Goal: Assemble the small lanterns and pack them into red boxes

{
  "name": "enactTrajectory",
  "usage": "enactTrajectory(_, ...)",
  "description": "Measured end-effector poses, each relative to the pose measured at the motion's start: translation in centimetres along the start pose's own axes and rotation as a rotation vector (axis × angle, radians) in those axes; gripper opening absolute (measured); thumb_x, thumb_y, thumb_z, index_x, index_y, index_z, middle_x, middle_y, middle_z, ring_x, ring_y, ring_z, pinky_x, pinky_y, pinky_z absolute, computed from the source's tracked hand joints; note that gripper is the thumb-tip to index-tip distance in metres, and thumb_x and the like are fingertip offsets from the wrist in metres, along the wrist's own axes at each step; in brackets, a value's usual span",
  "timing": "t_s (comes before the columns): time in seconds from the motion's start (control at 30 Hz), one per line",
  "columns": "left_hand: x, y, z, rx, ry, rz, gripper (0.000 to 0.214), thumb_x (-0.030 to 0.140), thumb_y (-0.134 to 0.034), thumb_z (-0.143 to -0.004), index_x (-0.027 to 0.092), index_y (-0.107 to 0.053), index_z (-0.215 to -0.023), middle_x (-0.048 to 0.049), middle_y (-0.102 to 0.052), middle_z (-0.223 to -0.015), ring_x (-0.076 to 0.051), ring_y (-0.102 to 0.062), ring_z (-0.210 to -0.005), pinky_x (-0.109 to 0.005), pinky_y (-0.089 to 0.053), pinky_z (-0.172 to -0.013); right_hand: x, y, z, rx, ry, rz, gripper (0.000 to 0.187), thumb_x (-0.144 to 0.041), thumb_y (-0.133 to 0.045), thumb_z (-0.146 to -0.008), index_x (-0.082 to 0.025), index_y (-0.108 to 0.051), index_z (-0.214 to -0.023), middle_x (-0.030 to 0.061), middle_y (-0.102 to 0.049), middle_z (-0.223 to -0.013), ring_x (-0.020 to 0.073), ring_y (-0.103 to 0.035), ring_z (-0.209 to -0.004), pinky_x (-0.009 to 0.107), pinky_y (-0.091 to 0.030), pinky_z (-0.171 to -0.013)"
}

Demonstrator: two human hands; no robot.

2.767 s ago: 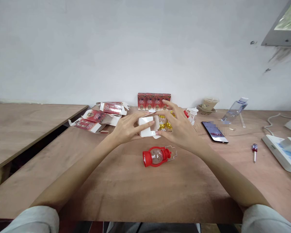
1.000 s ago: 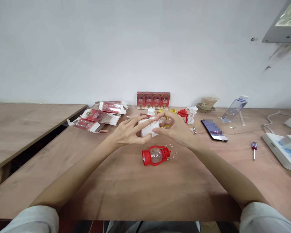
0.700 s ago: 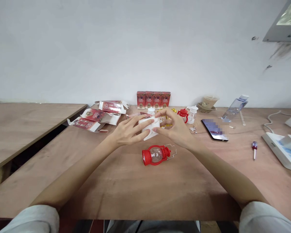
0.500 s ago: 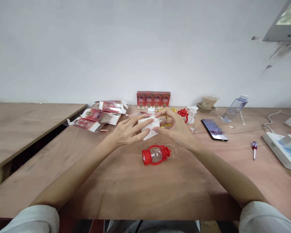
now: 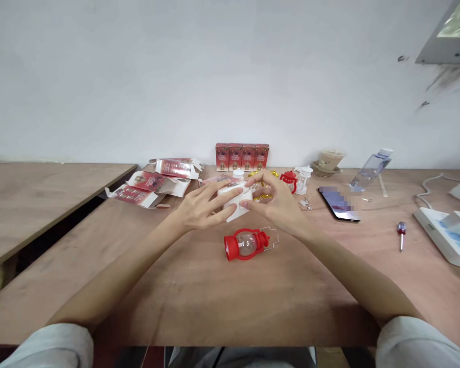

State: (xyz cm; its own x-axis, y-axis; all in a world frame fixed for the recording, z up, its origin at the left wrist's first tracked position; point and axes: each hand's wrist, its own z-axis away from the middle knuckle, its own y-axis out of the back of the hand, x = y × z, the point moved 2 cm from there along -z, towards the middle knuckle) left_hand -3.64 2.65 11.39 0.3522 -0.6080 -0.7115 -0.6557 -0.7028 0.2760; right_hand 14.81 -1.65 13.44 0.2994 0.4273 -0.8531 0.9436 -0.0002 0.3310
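Observation:
Between my two hands is a small cardboard box [image 5: 233, 208], its white end turned towards me and part of its red printed side showing on top. My left hand [image 5: 205, 205] grips it from the left, fingers laid across the white end. From the right, my right hand [image 5: 274, 203] pinches its edge with curled fingers and thumb. Fingers cover much of the box. Just below, a red toy lantern [image 5: 247, 244] with a clear globe and wire handle lies on its side on the table.
Unfolded printed boxes [image 5: 147, 186] lie to the left, and several closed red boxes [image 5: 242, 157] stand by the wall. Behind my right hand are a red lantern [image 5: 289, 180] and a white lantern [image 5: 303, 180]. Further right lie a phone [image 5: 335, 203], screwdriver [image 5: 401, 235] and power strip [image 5: 440, 237].
The box's white end showed a line between flaps before and now looks like one smooth face. Both hands have hardly moved, and the red lantern lies where it was.

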Motion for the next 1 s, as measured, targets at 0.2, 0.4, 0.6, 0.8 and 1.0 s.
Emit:
enactTrajectory(0.2, 0.1, 0.0, 0.0, -0.012, -0.012, -0.012, 0.020, 0.024, -0.063, -0.084, 0.022, -0.045, -0.095, -0.0054, -0.069, -0.113, -0.026, -0.061, -0.114, -0.031, -0.057, -0.069, 0.2, -0.2, -0.1, 0.036, 0.025, 0.000, 0.034, -0.019, -0.069, -0.066, -0.023, -0.049, -0.093, 0.0010, -0.060, -0.107, 0.0124, -0.058, -0.074, 0.030, -0.050, -0.064)
enactTrajectory(0.4, 0.1, -0.2, 0.4, -0.009, -0.023, 0.002, 0.022, 0.023, -0.065, -0.082, 0.021, -0.049, -0.096, -0.0071, -0.068, -0.116, -0.028, -0.057, -0.119, -0.033, -0.057, -0.072, 0.6, -0.1, -0.3, 0.042, 0.029, -0.030, 0.042, -0.020, -0.073, -0.065, -0.023, -0.051, -0.100, 0.0021, -0.062, -0.105, 0.0137, -0.060, -0.079, 0.033, -0.054, -0.072)
enactTrajectory(0.6, 0.0, -0.4, 1.0, -0.108, 0.030, 0.019, 0.038, 0.022, -0.066, -0.082, 0.030, -0.051, -0.116, -0.0008, -0.068, -0.116, -0.026, -0.062, -0.114, -0.035, -0.059, -0.075, 0.8, 0.1, -0.7, -0.031, 0.028, -0.062, 0.049, -0.034, -0.079, -0.063, -0.025, -0.058, -0.107, 0.0042, -0.062, -0.110, 0.0145, -0.061, -0.078, 0.031, -0.055, -0.065)
enactTrajectory(0.8, -0.1, -0.6, 1.4, -0.090, 0.122, 0.123, 0.046, 0.023, -0.066, -0.083, 0.032, -0.050, -0.125, -0.0026, -0.066, -0.118, -0.025, -0.060, -0.117, -0.035, -0.060, -0.082, 1.0, 0.7, -1.3, -0.156, 0.024, -0.113, 0.042, -0.033, -0.080, -0.063, -0.026, -0.069, -0.103, 0.0030, -0.064, -0.112, 0.0087, -0.058, -0.066, 0.030, -0.056, -0.064)
enactTrajectory(1.0, -0.1, -0.5, 1.4, -0.013, 0.217, 0.186, 0.053, 0.032, -0.069, -0.081, 0.029, -0.047, -0.129, -0.0110, -0.055, -0.134, -0.024, -0.058, -0.119, -0.038, -0.058, -0.089, 0.4, 1.5, -1.2, -0.191, 0.029, -0.097, 0.043, -0.033, -0.075, -0.069, -0.028, -0.068, -0.111, 0.0015, -0.069, -0.095, 0.0118, -0.059, -0.066, 0.030, -0.053, -0.059)
